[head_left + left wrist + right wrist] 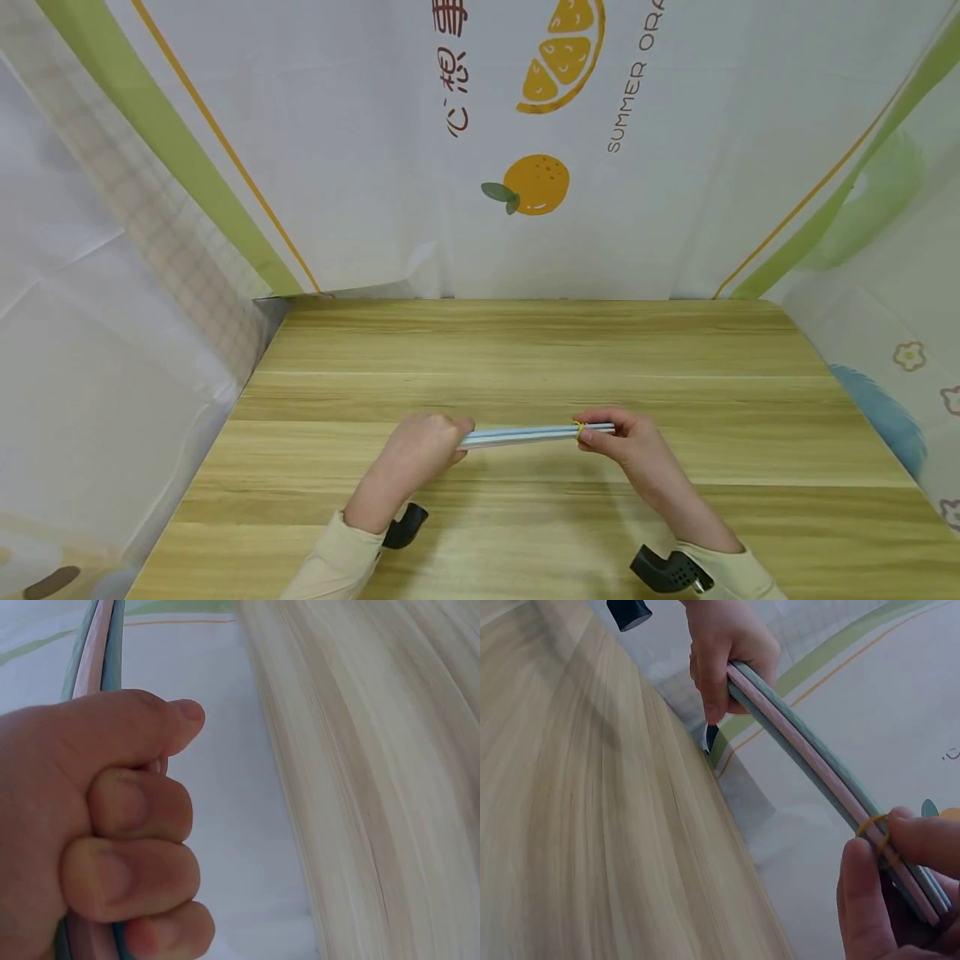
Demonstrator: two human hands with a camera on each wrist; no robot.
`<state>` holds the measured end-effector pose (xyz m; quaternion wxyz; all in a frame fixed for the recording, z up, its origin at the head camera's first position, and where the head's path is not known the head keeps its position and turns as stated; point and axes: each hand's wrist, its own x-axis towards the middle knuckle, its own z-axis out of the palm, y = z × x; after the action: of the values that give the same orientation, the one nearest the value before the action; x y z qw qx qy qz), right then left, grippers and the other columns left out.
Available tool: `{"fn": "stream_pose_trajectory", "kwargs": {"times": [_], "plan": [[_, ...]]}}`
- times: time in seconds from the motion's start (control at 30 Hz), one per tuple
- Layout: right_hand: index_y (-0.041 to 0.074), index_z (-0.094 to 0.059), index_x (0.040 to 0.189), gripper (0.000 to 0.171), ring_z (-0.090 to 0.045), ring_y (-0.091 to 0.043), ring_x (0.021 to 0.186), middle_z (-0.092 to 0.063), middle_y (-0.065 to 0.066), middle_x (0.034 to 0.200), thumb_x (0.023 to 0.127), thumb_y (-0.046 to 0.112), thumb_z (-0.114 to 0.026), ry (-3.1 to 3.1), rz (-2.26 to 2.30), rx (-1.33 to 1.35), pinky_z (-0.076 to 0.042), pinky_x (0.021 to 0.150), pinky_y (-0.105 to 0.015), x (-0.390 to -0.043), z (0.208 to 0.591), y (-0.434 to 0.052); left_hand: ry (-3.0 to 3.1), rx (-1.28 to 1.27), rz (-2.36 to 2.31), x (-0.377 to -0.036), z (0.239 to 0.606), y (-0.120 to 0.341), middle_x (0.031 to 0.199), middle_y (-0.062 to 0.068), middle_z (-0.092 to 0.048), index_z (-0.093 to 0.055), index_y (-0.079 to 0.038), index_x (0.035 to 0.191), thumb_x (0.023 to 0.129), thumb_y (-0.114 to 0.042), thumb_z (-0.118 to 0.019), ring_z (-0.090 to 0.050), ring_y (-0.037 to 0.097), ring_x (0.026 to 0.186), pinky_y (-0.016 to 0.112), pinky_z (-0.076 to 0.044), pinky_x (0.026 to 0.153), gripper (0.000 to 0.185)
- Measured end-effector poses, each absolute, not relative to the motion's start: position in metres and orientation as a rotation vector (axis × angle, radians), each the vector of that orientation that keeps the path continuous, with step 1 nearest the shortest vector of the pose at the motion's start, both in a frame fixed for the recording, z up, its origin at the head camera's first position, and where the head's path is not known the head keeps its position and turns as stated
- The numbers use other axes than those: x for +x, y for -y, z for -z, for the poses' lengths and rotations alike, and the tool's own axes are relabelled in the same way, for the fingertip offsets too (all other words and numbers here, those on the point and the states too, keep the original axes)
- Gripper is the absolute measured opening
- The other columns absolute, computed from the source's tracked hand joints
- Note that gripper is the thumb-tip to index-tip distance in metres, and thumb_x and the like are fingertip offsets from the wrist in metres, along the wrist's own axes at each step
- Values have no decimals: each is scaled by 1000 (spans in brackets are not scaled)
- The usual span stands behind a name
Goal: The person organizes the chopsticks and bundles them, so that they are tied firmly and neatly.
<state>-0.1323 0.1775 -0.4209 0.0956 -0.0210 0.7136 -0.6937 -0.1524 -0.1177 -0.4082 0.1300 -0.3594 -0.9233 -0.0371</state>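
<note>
I hold a bundle of thin sticks (525, 435), blue-grey with a pink one between, just above the wooden table (525, 350), in the lower middle of the head view. My left hand (420, 450) is curled in a fist round one end; in the left wrist view the fingers (135, 802) wrap tight over the sticks (94, 645), which run out at the upper left of the frame. My right hand (622, 442) pinches the other end, thumb and fingertips (870, 892) on the yellow rubber band (874, 829) looped round the bundle (810, 757) at lower right. The sticks look light, slim and smooth, so I judge they could slide against each other; they seem stiff enough to span between my hands. Gripping close to each end, near the band, looks safest.
</note>
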Motion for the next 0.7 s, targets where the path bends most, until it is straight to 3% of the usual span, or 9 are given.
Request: {"fn": "stream_pose_trajectory", "kwargs": {"times": [0.13,0.37,0.47,0.7], "plan": [[-12,-58,119,40,-68,-11,86,-63,-4,101,86,7,-68,-2134,1994,-99,-54,81,-26,-132,419,-175,2678,-1057,112,-152,408,116,59,-5,-57,-50,-14,72,75,-19,-79,-48,8,48,25,-39,41,29],[-12,-56,121,42,-68,-13,87,-64,-4,103,86,8,-69,-2159,1990,-121,-54,80,-26,-132,420,-176,2701,-1055,118,-152,407,115,61,-3,-59,-51,-13,73,76,-18,-79,-51,9,49,26,-40,42,28],[-9,-56,117,36,-65,-12,86,-62,-3,104,87,6,-68,-2172,2031,-132,-54,79,-26,-131,421,-180,2714,-1054,124,-152,407,115,61,-2,-59,-52,-13,74,77,-18,-78,-51,9,49,26,-40,42,27],[-2,-60,102,15,-64,-7,78,-63,3,89,88,-1,-63,-2113,2123,-172,-55,75,-26,-131,423,-189,2720,-1049,114,-152,407,117,60,-3,-58,-52,-12,74,77,-17,-78,-49,9,48,25,-39,40,26]]}}
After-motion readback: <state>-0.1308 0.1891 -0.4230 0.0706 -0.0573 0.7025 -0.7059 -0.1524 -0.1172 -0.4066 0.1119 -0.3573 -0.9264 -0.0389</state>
